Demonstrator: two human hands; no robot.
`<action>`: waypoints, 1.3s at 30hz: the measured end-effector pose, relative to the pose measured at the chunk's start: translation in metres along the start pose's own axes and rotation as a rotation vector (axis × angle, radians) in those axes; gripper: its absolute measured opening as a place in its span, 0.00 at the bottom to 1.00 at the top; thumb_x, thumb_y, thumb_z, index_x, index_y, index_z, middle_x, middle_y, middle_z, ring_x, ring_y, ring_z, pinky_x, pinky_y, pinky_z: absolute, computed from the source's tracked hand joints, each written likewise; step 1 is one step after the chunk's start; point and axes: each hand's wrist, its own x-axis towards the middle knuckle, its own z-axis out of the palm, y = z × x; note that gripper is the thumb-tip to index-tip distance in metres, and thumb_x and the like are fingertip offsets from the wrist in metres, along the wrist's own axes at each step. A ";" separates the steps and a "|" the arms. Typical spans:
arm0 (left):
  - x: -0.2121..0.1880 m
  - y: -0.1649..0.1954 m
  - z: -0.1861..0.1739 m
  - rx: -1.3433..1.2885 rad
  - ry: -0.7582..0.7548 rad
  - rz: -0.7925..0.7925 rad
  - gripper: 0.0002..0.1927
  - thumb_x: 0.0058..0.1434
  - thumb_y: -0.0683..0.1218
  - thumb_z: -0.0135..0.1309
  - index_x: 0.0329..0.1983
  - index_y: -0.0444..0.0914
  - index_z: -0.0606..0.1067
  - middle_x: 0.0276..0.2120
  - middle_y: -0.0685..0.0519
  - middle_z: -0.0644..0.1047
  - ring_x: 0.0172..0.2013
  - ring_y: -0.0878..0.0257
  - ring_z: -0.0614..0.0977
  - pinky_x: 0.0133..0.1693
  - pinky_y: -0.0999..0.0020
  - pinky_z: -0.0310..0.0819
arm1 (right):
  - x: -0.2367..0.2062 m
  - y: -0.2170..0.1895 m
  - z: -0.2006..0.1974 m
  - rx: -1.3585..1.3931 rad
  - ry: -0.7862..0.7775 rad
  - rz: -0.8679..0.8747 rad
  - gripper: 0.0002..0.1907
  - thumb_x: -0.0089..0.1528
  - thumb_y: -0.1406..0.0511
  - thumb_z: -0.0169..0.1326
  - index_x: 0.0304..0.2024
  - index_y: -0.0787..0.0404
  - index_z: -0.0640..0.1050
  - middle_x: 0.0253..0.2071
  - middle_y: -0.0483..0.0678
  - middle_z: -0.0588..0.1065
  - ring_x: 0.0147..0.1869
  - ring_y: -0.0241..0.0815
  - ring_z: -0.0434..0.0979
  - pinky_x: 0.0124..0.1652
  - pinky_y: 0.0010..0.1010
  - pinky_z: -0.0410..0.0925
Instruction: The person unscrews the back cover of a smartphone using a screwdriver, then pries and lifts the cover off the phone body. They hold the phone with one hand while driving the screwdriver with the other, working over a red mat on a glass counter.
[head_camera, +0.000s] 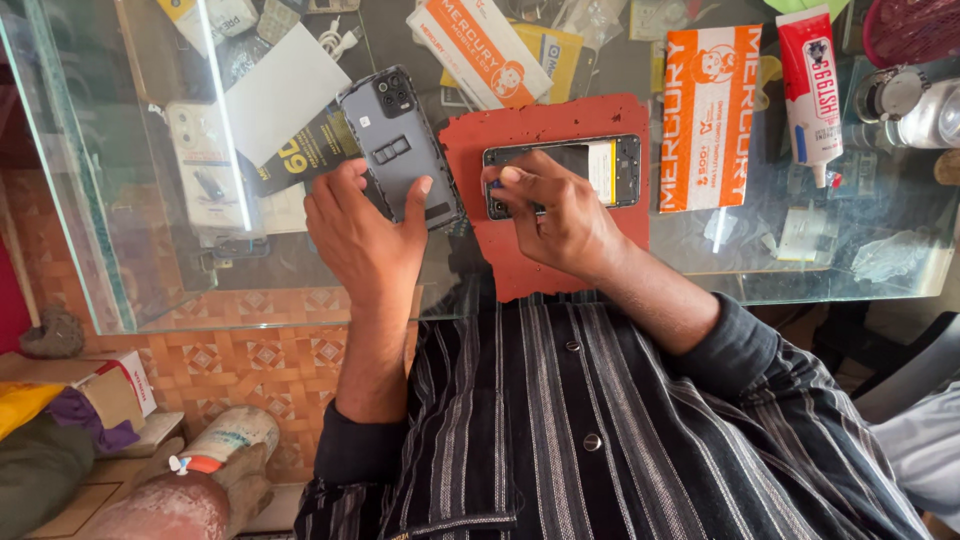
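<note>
On glass table (820, 270): red mat (530, 270), opened phone (600, 165).

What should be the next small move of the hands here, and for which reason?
Probably the left hand should set the grey back cover down on the glass table. The right hand presses its fingertips on the opened phone on the red mat, and a free hand could steady that phone.

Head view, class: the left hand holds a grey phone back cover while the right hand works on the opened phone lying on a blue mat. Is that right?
Not quite: in the head view the mat is red, not blue. The left hand does hold the grey back cover, and the right hand works on the opened phone.
</note>
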 end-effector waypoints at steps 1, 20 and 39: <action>0.001 -0.002 0.002 -0.022 -0.020 -0.014 0.30 0.55 0.55 0.74 0.49 0.36 0.71 0.41 0.47 0.72 0.44 0.47 0.74 0.47 0.51 0.67 | -0.001 0.001 0.001 -0.033 0.006 -0.015 0.39 0.66 0.81 0.59 0.69 0.51 0.55 0.45 0.56 0.77 0.42 0.52 0.81 0.36 0.38 0.74; 0.017 -0.014 -0.001 -0.338 -0.140 -0.081 0.23 0.61 0.48 0.68 0.52 0.33 0.71 0.38 0.49 0.79 0.39 0.49 0.83 0.41 0.53 0.76 | -0.012 0.009 0.005 -0.068 0.023 -0.014 0.37 0.66 0.77 0.63 0.67 0.55 0.56 0.44 0.57 0.77 0.44 0.55 0.82 0.38 0.40 0.74; 0.026 -0.072 -0.028 -0.194 -0.185 -0.165 0.17 0.74 0.51 0.60 0.42 0.31 0.73 0.26 0.41 0.73 0.27 0.39 0.72 0.30 0.50 0.68 | -0.002 0.012 -0.001 -0.049 0.002 -0.084 0.36 0.66 0.79 0.61 0.66 0.57 0.54 0.44 0.60 0.76 0.47 0.58 0.83 0.40 0.41 0.75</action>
